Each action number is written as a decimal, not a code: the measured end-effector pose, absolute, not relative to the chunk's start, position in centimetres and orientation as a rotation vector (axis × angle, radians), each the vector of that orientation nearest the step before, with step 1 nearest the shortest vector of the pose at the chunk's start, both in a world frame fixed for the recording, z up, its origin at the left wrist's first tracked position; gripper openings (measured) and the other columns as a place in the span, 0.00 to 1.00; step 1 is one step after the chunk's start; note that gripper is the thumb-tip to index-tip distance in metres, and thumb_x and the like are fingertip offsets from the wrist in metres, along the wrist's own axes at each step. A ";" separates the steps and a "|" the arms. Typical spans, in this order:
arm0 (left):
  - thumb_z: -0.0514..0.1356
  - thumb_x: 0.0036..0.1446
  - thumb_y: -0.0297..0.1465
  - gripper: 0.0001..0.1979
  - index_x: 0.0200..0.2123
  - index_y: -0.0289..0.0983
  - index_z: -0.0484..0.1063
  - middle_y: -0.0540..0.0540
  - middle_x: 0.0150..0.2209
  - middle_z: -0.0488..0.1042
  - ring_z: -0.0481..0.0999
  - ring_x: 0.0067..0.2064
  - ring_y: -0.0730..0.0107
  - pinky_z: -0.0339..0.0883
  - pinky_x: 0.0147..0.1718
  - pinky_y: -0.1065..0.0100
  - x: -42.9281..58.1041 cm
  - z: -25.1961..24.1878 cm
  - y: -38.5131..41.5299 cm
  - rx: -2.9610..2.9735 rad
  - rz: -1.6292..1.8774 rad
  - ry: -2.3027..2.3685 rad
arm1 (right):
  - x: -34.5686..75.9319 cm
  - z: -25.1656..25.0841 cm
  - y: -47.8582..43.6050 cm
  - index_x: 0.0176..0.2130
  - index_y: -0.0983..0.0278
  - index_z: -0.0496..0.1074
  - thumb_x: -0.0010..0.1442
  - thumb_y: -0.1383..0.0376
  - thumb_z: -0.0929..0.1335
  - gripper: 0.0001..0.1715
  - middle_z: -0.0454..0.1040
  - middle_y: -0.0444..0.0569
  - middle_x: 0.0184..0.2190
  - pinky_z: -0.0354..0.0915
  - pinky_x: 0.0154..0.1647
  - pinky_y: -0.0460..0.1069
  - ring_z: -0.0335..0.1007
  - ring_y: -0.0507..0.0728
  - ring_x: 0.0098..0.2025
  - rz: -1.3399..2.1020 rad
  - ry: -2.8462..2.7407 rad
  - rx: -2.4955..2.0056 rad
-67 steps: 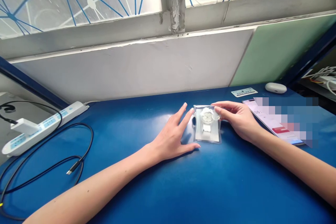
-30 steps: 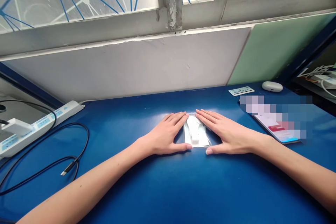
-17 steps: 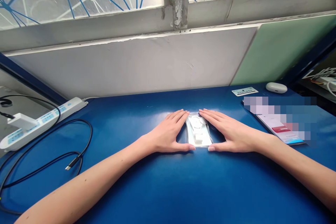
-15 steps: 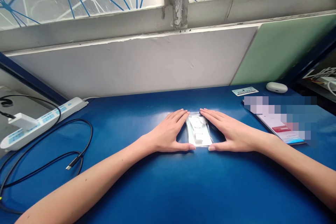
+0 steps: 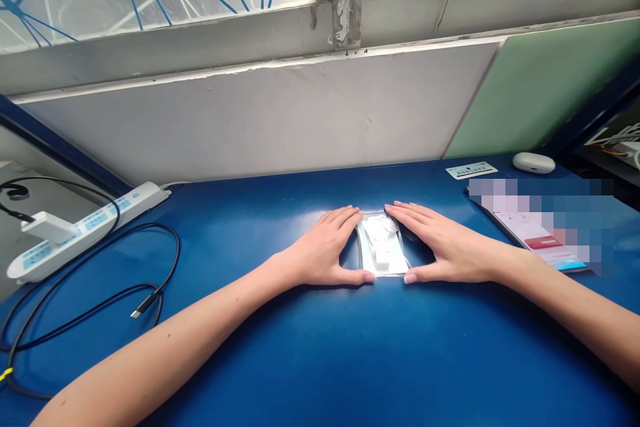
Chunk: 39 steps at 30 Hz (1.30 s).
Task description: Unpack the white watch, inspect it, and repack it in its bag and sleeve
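A small clear plastic bag (image 5: 383, 252) with a white watch inside lies flat on the blue table (image 5: 320, 347). My left hand (image 5: 325, 250) rests palm down on the table against the bag's left edge, fingers stretched out. My right hand (image 5: 443, 247) lies flat the same way against the bag's right edge. Both thumbs point inward along the bag's near edge. Neither hand grips anything.
A white power strip (image 5: 85, 227) with a plugged charger and a black cable (image 5: 100, 300) sit at the left. To the right lie a phone (image 5: 535, 237), a white label card (image 5: 471, 170) and a white earbud case (image 5: 533, 162). A white wall panel stands behind the table.
My right hand let go of the bagged watch, and both hands came to lie flat on either side of it. Since then they have hardly moved.
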<state>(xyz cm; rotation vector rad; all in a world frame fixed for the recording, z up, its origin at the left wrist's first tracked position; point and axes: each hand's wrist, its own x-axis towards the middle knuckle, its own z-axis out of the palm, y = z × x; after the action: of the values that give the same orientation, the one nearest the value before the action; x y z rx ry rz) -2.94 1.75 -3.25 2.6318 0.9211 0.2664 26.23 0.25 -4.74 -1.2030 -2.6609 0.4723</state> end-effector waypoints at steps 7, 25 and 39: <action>0.64 0.48 0.60 0.56 0.70 0.34 0.52 0.30 0.70 0.53 0.50 0.72 0.41 0.49 0.67 0.44 -2.9 -3.1 1.7 2.603 0.278 0.915 | 26.5 -4.8 0.4 0.73 0.64 0.43 0.52 0.38 0.71 0.66 0.48 0.61 0.73 0.52 0.68 0.71 0.42 0.77 0.72 0.459 -2.664 -1.158; 0.62 0.50 0.62 0.57 0.71 0.32 0.48 0.29 0.71 0.51 0.50 0.72 0.42 0.49 0.68 0.46 -2.9 -3.2 1.7 2.641 0.236 0.944 | 27.0 -4.4 0.4 0.73 0.66 0.43 0.52 0.39 0.72 0.67 0.49 0.64 0.72 0.55 0.67 0.70 0.47 0.77 0.71 0.455 -2.663 -1.141; 0.61 0.51 0.62 0.58 0.71 0.28 0.47 0.26 0.71 0.49 0.49 0.72 0.41 0.48 0.68 0.46 -2.9 -3.1 1.7 2.626 0.196 0.962 | 27.3 -3.9 0.5 0.73 0.66 0.43 0.51 0.39 0.72 0.68 0.48 0.62 0.73 0.53 0.68 0.70 0.45 0.76 0.72 0.508 -2.676 -1.178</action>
<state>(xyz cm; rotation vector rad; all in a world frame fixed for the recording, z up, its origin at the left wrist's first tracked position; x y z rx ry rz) -2.89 1.68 -3.08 2.6256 0.9617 0.1957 27.29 0.54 -3.88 -1.1776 -2.6765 0.5084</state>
